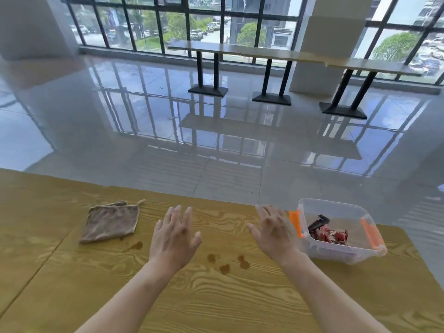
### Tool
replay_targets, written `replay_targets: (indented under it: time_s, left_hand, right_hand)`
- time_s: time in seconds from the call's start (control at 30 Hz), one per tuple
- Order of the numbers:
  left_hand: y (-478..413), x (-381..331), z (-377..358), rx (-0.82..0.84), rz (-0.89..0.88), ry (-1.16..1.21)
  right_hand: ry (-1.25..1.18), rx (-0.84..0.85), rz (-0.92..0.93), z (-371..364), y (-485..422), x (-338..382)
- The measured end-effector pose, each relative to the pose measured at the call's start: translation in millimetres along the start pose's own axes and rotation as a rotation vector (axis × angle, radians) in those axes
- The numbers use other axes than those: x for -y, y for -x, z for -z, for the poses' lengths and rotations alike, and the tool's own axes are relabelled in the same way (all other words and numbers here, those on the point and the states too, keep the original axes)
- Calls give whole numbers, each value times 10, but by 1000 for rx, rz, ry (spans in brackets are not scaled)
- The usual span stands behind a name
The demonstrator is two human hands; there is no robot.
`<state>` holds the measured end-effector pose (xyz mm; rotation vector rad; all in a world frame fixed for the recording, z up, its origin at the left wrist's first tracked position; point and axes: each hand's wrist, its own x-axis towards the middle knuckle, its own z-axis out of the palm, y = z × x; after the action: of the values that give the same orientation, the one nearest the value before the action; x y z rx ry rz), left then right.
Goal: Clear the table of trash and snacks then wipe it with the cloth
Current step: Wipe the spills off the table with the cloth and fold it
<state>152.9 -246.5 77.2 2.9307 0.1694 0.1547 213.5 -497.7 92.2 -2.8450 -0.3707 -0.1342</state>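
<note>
Two hands in the head view, both bare and both holding nothing.

- Left hand: palm down, fingers straight and slightly spread, over the middle of the counter. Cannot tell whether it touches the wood.
- Right hand: same posture, palm down, fingers straight. It is just beside the left side of the bin. Contact with the bin cannot be told.
- Cloth: tan, folded flat, lying near the counter's far edge on the left, well apart from the left hand.
- Bin: clear plastic, no lid on it, an orange latch on each side. It sits near the counter's far right corner.
- Wrappers: red and dark, crumpled, lying in the bottom of the bin.
- Brown spills: several small wet patches on the wood between the two wrists, and one more just nearer than the cloth's near edge.

Beyond the counter's far edge there is a glossy tiled floor. A long table on black legs stands against the windows.
</note>
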Motion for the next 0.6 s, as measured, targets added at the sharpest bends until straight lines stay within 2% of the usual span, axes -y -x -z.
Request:
replay_targets:
  time_s: [0.3, 0.6]
  left_hand:
    - [630, 1341, 163, 42, 209, -129]
    - [957, 2236, 43, 64, 334, -133]
  right_hand:
    - [-14, 97, 160, -536, -99, 1233]
    - [-26, 190, 240, -1031, -166, 2100]
